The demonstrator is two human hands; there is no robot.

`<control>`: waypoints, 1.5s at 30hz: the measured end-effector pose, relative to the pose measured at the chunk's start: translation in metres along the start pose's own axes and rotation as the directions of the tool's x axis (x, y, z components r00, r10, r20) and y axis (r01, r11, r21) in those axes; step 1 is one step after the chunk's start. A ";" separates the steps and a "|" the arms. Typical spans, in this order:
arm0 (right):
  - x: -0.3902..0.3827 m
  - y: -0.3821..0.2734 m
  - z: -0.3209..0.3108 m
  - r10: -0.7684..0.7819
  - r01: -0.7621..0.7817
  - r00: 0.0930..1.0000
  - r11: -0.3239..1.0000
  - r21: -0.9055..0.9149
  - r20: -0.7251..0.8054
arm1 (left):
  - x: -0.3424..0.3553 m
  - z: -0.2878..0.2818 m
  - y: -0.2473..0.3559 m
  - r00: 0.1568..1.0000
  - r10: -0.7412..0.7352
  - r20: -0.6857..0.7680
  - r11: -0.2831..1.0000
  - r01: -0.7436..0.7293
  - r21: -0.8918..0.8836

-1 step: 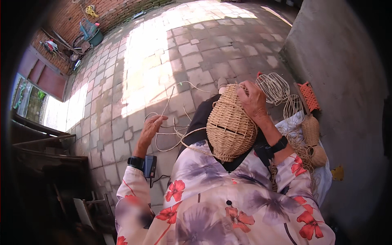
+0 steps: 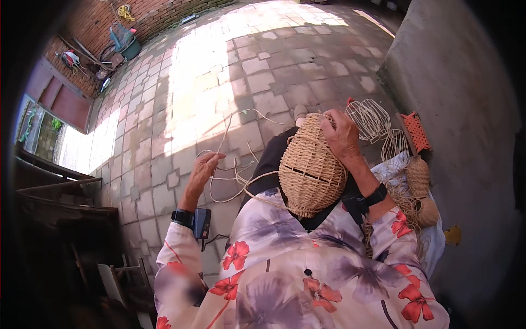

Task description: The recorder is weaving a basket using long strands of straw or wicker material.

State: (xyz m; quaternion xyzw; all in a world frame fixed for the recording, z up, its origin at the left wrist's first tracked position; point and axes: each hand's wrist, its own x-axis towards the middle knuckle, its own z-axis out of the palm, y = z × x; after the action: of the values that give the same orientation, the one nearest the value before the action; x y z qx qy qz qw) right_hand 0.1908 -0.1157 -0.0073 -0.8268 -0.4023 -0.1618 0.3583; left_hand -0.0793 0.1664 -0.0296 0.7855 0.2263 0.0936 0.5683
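My view has turned very slightly: the woven basket (image 2: 307,189) and my right hand (image 2: 343,134) sit a hair farther right, though perhaps only my head moved.

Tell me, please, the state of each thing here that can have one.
Woven basket: dark slit across its side
Cord: loose and looped
Left hand: raised, fingers bent beside cord
Right hand: closed on basket's far end
Cord pile: tangled
White sheet: rumpled
Wristbands: fastened
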 end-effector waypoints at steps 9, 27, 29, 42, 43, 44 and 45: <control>0.004 -0.018 -0.010 0.077 -0.077 0.997 0.993 0.094 0.002 | 0.004 0.093 0.069 0.981 -0.103 0.166 0.913 0.159 -0.376; 0.005 -0.029 -0.021 0.041 -0.036 0.998 0.995 0.092 -0.049 | 0.002 0.121 0.070 0.953 -0.188 0.238 0.924 0.253 -0.285; 0.004 -0.034 -0.026 0.023 -0.016 0.997 0.995 0.097 -0.072 | -0.003 0.122 0.071 0.949 -0.187 0.255 0.911 0.264 -0.317; 0.005 -0.048 -0.043 -0.045 0.048 0.988 0.999 0.020 -0.148 | -0.017 0.124 0.116 0.808 -0.517 0.282 0.651 0.586 -0.482; 0.006 -0.048 -0.043 -0.044 0.048 0.988 0.999 0.023 -0.150 | -0.017 0.122 0.116 0.802 -0.508 0.314 0.627 0.594 -0.504; 0.006 -0.048 -0.044 -0.044 0.048 0.987 0.999 0.025 -0.152 | -0.017 0.121 0.115 0.796 -0.498 0.345 0.601 0.603 -0.525; 0.005 -0.049 -0.044 -0.050 0.054 0.986 0.998 0.021 -0.158 | -0.016 0.120 0.112 0.797 -0.498 0.343 0.603 0.602 -0.524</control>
State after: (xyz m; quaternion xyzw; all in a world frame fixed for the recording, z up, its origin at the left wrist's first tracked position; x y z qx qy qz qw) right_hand 0.1571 -0.1242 0.0485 -0.7961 -0.3964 -0.2307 0.3948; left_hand -0.0175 0.0288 0.0372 0.4552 0.3679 -0.0825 0.8066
